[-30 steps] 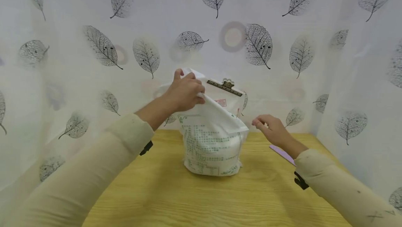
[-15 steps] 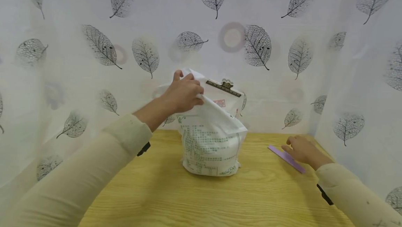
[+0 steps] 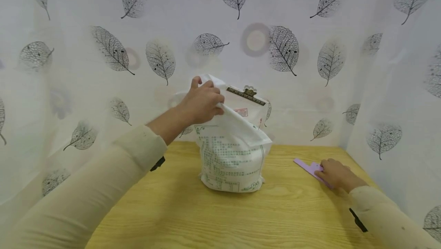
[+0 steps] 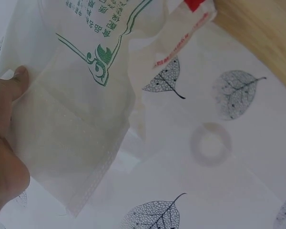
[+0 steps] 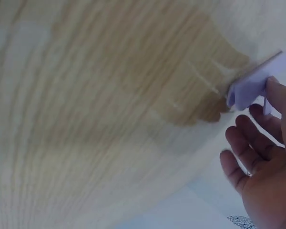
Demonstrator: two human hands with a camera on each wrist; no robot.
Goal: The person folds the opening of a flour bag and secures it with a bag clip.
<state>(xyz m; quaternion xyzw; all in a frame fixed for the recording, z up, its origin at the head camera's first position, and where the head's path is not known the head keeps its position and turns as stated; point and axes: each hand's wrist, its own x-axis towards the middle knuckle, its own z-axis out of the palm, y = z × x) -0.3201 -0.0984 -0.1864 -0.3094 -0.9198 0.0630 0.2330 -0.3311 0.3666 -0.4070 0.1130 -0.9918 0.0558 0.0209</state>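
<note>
A white bag (image 3: 234,164) with green printing stands upright mid-table. Its upper edge is held in my left hand (image 3: 203,101), which pulls the top up at the left while the right side of the mouth folds lower. The left wrist view shows my thumb on the white material (image 4: 81,124); the other fingers are mostly hidden. At the right, my right hand (image 3: 337,174) is over a long flat purple bag clip (image 3: 306,165) with a small tab. In the right wrist view the clip (image 5: 252,86) sits between thumb and forefinger, and the other fingers are spread loosely.
Behind the bag's open edge a white sheet or bag with red print (image 3: 241,112) carries a wide dark clip (image 3: 246,95) along its top. The yellow wood-grain table (image 3: 206,218) meets a white leaf-print curtain (image 3: 220,19) at the back and sides.
My right hand has moved from beside the bag rightward and down onto the purple bag clip, and now pinches it. My left hand and the bag have hardly moved.
</note>
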